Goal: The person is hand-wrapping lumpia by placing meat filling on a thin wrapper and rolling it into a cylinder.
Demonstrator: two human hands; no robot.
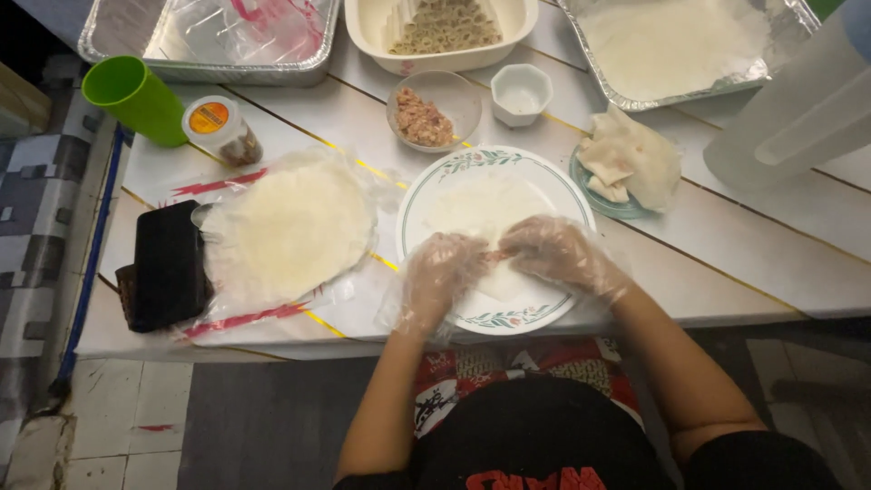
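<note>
Seated at a white slatted table (726,245), you work with both hands in loose clear plastic gloves over a thin, pale round wrapper (481,213) that lies flat on a white plate with a green floral rim (413,204). Your left hand (442,272) and right hand (553,251) meet at the wrapper's near edge, fingers curled and pinching the sheet where a strip of pinkish filling (494,257) shows between them; both hands are closed on the wrapper's edge, though the gloves blur exactly how tightly. Just left of the plate, a stack of round wrappers (290,227) rests on its opened plastic bag, and a dark wallet-like pouch (168,263) lies beside it at the table's edge. Behind the plate stand a small bowl of minced pink filling (422,118) and a small white octagonal cup (520,93). To the right, a small teal dish heaped with wrapper scraps (626,163) sits near the plate. A green cup (136,98) and a small orange-lidded jar (220,127) stand at the far left. Foil trays (118,41) and a white dish of finished rolls (445,25) line the far side.
</note>
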